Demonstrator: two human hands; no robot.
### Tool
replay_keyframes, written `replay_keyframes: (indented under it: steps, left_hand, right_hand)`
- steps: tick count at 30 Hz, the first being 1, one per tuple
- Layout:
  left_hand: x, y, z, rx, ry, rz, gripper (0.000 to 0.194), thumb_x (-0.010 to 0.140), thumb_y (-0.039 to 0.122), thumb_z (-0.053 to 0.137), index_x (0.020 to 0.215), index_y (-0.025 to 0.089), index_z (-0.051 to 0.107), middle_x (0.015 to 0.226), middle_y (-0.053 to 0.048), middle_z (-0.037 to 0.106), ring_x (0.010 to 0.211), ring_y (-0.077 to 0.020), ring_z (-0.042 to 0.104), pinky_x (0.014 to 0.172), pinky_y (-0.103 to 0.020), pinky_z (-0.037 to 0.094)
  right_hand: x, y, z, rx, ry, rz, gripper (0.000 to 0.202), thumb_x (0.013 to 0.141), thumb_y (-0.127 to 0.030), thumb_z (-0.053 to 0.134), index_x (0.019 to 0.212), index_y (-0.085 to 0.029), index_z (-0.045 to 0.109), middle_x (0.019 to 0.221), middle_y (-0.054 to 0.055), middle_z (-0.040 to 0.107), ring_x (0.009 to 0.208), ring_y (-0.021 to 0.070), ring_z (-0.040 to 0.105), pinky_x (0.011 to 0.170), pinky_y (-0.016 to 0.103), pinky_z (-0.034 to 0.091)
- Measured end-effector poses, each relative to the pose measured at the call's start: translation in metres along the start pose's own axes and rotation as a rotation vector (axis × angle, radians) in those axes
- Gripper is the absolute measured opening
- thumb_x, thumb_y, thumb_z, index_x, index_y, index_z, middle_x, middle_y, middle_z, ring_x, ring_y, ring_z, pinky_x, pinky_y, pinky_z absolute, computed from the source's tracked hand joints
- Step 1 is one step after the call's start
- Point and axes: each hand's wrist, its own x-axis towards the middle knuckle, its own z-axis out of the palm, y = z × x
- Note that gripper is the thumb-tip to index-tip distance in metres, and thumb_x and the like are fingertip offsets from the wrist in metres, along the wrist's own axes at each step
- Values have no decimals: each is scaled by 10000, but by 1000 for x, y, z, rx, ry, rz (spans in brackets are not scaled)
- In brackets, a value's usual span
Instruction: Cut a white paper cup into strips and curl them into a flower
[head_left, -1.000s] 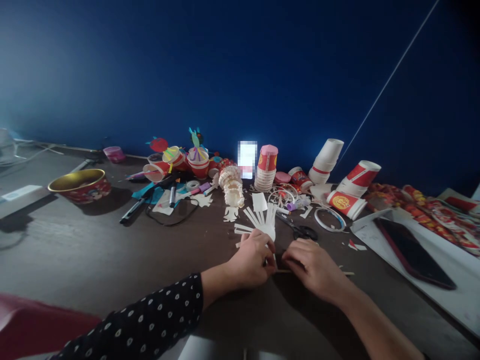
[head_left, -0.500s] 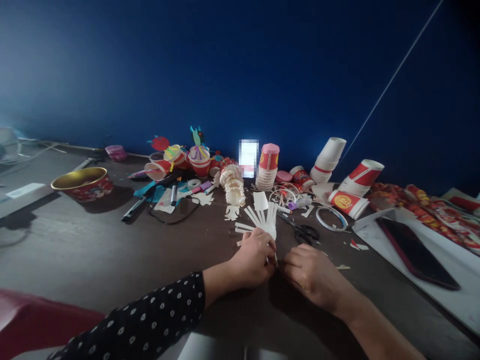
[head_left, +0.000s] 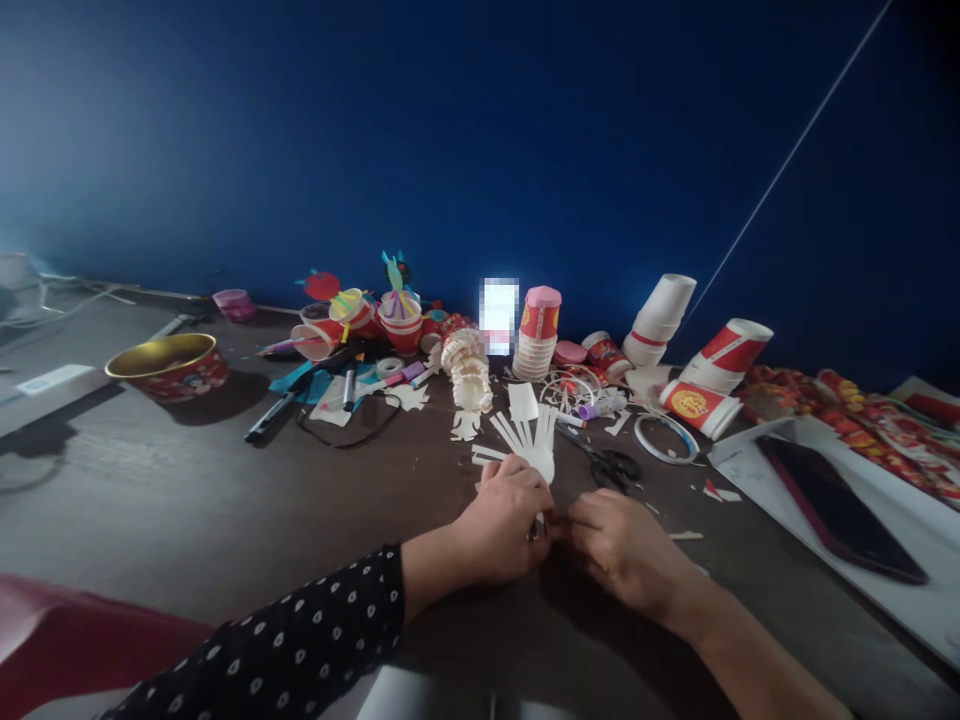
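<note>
A white paper cup cut into strips (head_left: pixel 534 452) lies fanned out on the dark table, its strips pointing away from me. My left hand (head_left: pixel 510 515) is closed on its near side, pressing it to the table. Close beside it, my right hand (head_left: pixel 619 540) is pinched, its fingertips meeting the left ones at the near strips. What lies between the right fingertips is mostly hidden by the fingers. Black-handled scissors (head_left: pixel 611 466) rest just beyond my right hand.
Stacked paper cups (head_left: pixel 536 335) stand at the back, with more cup stacks (head_left: pixel 660 320) to the right. A phone (head_left: pixel 840 510) lies on a white box lid at right. Left are a red-gold bowl (head_left: pixel 169 375), markers (head_left: pixel 281 405) and decorated cups (head_left: pixel 400 325).
My fingertips have come together at the near edge of the cut cup, the right ones shifting slightly left. A narrow strip seen between them before is now mostly covered.
</note>
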Motion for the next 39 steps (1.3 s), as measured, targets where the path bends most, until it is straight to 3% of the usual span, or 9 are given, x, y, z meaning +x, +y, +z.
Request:
replay_keyframes:
  steps: [10, 22, 34, 39]
  left_hand:
    - [-2, 3, 2, 32, -21, 59, 53, 683, 161, 645, 640, 191, 648, 892, 3, 637, 936, -206, 462, 774, -375, 273]
    - [0, 8, 3, 87, 0, 10, 54, 660, 154, 568, 631, 173, 609, 883, -6, 614, 930, -202, 455, 756, -363, 293]
    - [-4, 5, 1, 23, 18, -78, 53, 671, 210, 625, 721, 197, 638, 851, -5, 614, 927, -206, 443, 799, -357, 306]
    - [-4, 6, 3, 28, 26, -56, 32, 674, 163, 591, 645, 171, 601, 847, -3, 620, 911, -199, 448, 765, -353, 301]
  right_hand:
    - [-3, 2, -1, 100, -58, 54, 189, 871, -166, 453, 750, -176, 598, 758, 32, 614, 710, 154, 507, 638, 300, 301]
    - [0, 0, -9, 163, -54, 122, 148, 834, -152, 491, 771, -183, 622, 778, 33, 595, 772, 170, 459, 689, 318, 296]
    - [4, -5, 0, 23, 37, 93, 161, 769, -95, 475, 701, -176, 596, 705, 28, 569, 695, 164, 424, 679, 340, 276]
    - [4, -6, -2, 17, 32, 112, 173, 743, -72, 458, 667, -172, 578, 686, 32, 556, 678, 163, 416, 670, 333, 273]
